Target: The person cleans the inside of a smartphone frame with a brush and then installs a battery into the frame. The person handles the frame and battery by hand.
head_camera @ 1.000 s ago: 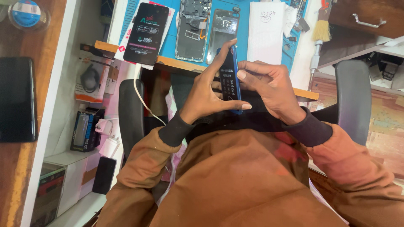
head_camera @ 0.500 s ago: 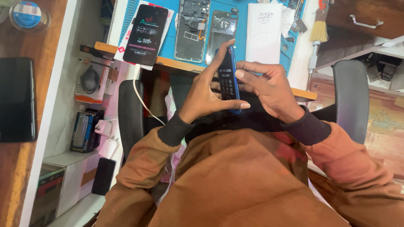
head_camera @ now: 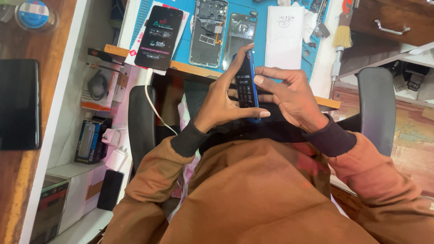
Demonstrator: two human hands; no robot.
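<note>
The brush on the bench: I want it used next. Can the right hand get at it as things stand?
Probably yes, once it lets go. The right hand is on the phone with the left hand. The brush lies beyond it, nothing between.

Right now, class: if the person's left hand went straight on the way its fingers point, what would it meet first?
The left hand points up-right along the blue phone it grips. Beyond that, probably the clear phone back cover on the blue mat, though depth is uncertain.
</note>
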